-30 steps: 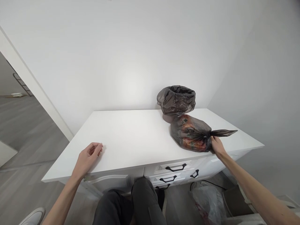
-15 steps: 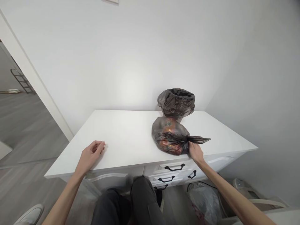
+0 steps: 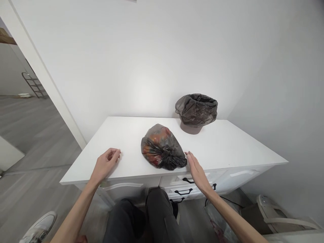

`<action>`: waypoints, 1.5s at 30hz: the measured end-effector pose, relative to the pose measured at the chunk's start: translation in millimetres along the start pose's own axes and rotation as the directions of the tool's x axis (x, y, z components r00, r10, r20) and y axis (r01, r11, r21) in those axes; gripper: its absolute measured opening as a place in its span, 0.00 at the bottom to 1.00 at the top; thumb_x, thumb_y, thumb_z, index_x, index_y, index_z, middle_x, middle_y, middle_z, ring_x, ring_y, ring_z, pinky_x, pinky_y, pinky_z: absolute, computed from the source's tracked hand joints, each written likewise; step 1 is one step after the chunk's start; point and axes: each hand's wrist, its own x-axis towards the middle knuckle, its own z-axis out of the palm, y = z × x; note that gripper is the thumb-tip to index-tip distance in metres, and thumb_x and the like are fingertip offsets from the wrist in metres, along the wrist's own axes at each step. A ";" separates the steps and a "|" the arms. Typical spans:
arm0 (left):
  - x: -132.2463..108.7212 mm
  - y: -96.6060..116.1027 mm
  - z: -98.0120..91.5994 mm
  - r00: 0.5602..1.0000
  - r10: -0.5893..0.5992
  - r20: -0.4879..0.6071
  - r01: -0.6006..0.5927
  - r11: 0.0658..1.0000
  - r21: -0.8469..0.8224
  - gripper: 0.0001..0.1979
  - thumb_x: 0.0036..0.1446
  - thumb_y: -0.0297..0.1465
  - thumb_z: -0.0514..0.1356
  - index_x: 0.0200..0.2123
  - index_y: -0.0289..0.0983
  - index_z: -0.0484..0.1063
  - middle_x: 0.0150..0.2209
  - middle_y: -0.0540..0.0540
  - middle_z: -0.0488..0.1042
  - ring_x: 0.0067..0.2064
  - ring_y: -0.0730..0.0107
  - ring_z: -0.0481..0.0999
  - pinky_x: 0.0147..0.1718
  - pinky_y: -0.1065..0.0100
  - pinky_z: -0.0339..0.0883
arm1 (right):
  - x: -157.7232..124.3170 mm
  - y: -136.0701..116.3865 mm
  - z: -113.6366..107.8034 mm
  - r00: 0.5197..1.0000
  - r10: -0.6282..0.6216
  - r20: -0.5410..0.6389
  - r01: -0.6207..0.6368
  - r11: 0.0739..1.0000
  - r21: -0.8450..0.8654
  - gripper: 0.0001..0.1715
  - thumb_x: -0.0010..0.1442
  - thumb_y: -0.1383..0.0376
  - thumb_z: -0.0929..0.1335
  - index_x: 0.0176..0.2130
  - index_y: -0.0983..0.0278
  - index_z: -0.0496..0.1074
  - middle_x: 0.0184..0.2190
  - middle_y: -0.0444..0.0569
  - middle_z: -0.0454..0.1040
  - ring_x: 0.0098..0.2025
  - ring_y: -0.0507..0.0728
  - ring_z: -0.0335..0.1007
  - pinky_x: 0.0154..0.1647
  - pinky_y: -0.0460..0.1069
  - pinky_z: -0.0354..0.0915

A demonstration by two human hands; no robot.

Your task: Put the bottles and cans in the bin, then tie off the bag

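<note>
A tied dark translucent plastic bag (image 3: 162,148) lies near the front edge of the white cabinet top. Red and orange shapes show through its film, but I cannot make out exactly what they are. My right hand (image 3: 197,170) is just to the right of the bag, its fingers stretched out and holding nothing. To the left, my left hand (image 3: 106,162) rests at the front edge, fingers loosely curled in toward the thumb with nothing visible in them. Behind stands a brownish bin (image 3: 191,128), lined with a black bag (image 3: 198,111) folded over its rim.
The white cabinet (image 3: 131,123) has drawers with black handles (image 3: 183,191) below its front edge. A white wall (image 3: 141,60) rises directly behind it. On the floor at the lower right are a beige container (image 3: 273,212) and clear plastic.
The tied bag now lies further left with its knotted end toward me. My right hand has let go of the knot. The view has shifted slightly; my left hand has stayed much the same.
</note>
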 end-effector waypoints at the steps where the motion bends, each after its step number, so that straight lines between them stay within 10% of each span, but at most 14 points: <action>1: 0.0 -1.6 0.5 1.000 0.000 0.004 0.000 1.000 -0.003 0.27 0.59 0.59 0.57 0.36 0.40 0.76 0.32 0.47 0.79 0.35 0.63 0.76 0.37 0.67 0.68 | -1.9 -3.8 -3.6 1.000 0.006 -0.018 -0.005 0.999 0.043 0.43 0.74 0.41 0.54 0.71 0.63 0.68 0.75 0.49 0.60 0.78 0.62 0.50 0.81 0.61 0.43; 14: 4.8 -16.2 4.2 0.999 -0.037 0.028 0.038 0.999 -0.012 0.26 0.62 0.58 0.58 0.39 0.40 0.76 0.36 0.46 0.81 0.38 0.62 0.77 0.40 0.65 0.67 | 70.8 32.9 -22.9 0.977 -0.214 -0.025 0.203 0.955 -0.217 0.29 0.73 0.51 0.60 0.59 0.64 0.77 0.68 0.57 0.72 0.70 0.65 0.67 0.74 0.62 0.59; 23: 5.0 -13.5 4.9 0.998 -0.059 0.029 0.060 0.998 -0.017 0.25 0.62 0.57 0.58 0.39 0.41 0.76 0.36 0.48 0.81 0.38 0.63 0.76 0.40 0.66 0.65 | 68.1 45.1 -10.1 0.944 -0.328 0.038 0.302 0.811 -0.502 0.30 0.75 0.57 0.59 0.67 0.65 0.69 0.72 0.57 0.65 0.75 0.65 0.58 0.76 0.64 0.57; 45: 3.6 -4.2 3.8 0.998 -0.059 0.022 0.059 0.998 -0.003 0.26 0.59 0.59 0.58 0.37 0.41 0.75 0.34 0.47 0.80 0.37 0.62 0.76 0.40 0.65 0.66 | 66.7 39.6 -10.3 0.939 -0.342 0.033 0.306 0.788 -0.534 0.28 0.75 0.58 0.58 0.66 0.65 0.70 0.71 0.56 0.66 0.74 0.65 0.59 0.75 0.64 0.59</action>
